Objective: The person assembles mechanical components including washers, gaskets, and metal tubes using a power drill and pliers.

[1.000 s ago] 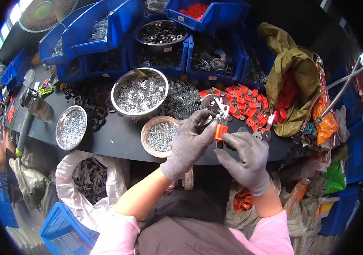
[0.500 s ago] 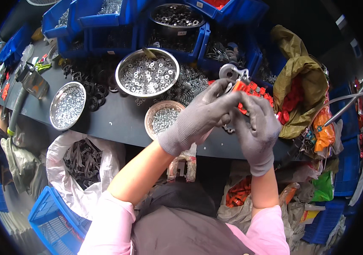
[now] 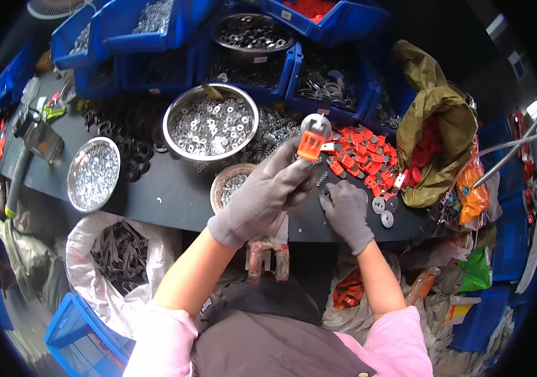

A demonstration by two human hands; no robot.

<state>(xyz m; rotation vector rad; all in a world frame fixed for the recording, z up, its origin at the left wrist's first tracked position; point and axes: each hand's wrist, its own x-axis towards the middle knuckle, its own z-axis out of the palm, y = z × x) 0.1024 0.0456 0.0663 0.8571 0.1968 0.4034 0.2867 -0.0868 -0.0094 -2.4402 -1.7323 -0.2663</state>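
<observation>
My left hand [image 3: 262, 191], in a grey glove, is closed round a small part with an orange plastic clip [image 3: 310, 146] and a round metal disc [image 3: 316, 124] at its upper end. The part stands up out of my fingers, above the table. Lower on the right, my right hand [image 3: 348, 210], gloved too, is at the tabletop with its thumb and fingers drawn together; what they pinch, if anything, is too small to make out. Just beyond its fingertips lies a small coil spring [image 3: 322, 178]. A pile of orange clips [image 3: 363, 157] with metal discs spreads behind that hand.
A steel bowl of washers [image 3: 166, 129], a tilted steel bowl of small metal parts [image 3: 72, 188] and a pinkish bowl [image 3: 215, 195] stand on the dark table [image 3: 149, 201]. Blue bins [image 3: 136, 43] line the back. An olive sack [image 3: 451, 113] holds red pieces at the right.
My hands, together on the part before, are now apart. The right hand has come down to the table; the left has moved slightly left, still holding the part.
</observation>
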